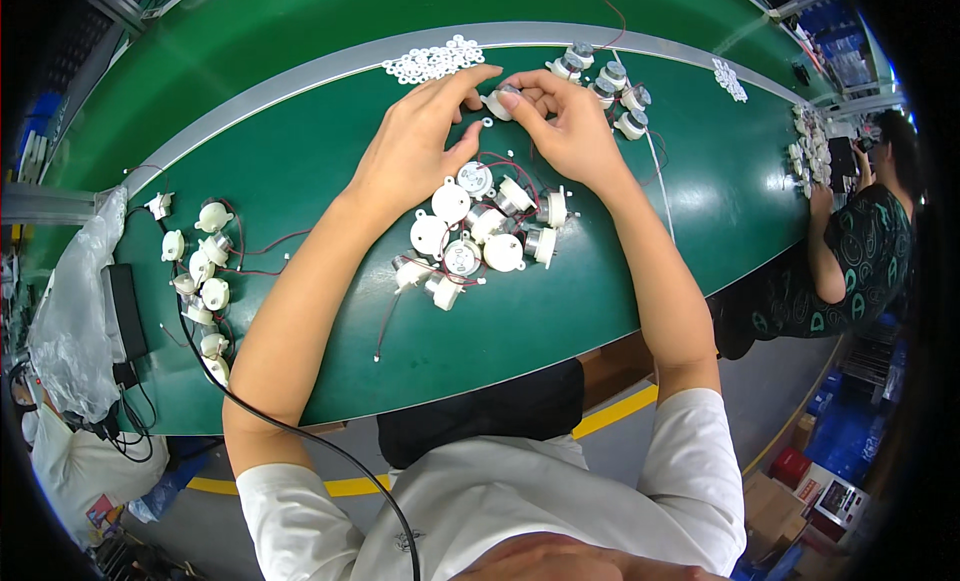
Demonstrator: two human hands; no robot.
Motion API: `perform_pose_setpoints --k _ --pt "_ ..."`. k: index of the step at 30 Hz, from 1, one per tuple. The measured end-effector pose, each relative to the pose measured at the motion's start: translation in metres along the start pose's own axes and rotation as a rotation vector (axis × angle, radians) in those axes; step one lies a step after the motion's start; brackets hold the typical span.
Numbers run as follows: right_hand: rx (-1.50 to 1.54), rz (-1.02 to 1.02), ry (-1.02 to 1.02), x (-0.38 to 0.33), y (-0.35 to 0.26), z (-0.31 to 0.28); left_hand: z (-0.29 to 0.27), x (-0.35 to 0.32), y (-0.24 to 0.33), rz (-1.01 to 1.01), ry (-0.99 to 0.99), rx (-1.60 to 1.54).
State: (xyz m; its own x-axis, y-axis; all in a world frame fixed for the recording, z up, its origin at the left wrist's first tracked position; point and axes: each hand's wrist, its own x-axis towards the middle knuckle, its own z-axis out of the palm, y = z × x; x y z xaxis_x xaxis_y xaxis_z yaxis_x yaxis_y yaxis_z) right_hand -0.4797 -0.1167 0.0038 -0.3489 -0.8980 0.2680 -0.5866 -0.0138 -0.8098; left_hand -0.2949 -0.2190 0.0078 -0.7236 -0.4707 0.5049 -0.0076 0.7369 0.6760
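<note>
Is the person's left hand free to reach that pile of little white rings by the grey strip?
Probably not yet: the left hand and right hand both pinch a small white motor. The white rings lie close, unobstructed.

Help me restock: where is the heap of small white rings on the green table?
In the head view, the heap of white rings lies at the table's far edge, against the grey strip, just left of and beyond the left hand.

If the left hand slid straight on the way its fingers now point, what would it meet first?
The left hand points up and to the right, toward the small white motor part that both hands pinch; it touches that already. Past it, the right hand's fingers come next. Depth looks level on the green table.
</note>
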Motion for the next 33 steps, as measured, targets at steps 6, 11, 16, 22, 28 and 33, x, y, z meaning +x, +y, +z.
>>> perform_pose_setpoints --k 6,11,16,22,28,33 --pt "-0.006 -0.004 -0.079 0.003 -0.003 -0.001 -0.003 0.001 0.003 -0.033 0.007 -0.004" --pt "-0.031 -0.121 -0.046 0.004 -0.001 0.006 -0.001 0.000 -0.005 0.097 -0.011 0.074" --pt "-0.022 -0.221 -0.117 0.009 -0.002 0.003 -0.001 0.000 -0.004 0.055 -0.028 0.083" --pt "-0.024 -0.182 -0.125 0.007 -0.008 0.004 0.000 -0.001 -0.006 0.043 -0.018 0.071" --pt "-0.007 -0.168 -0.122 0.006 -0.009 0.005 0.000 0.000 -0.006 0.018 -0.008 0.055" --pt "-0.060 -0.160 -0.206 0.009 -0.019 -0.003 -0.004 -0.001 -0.006 0.040 -0.016 0.068"
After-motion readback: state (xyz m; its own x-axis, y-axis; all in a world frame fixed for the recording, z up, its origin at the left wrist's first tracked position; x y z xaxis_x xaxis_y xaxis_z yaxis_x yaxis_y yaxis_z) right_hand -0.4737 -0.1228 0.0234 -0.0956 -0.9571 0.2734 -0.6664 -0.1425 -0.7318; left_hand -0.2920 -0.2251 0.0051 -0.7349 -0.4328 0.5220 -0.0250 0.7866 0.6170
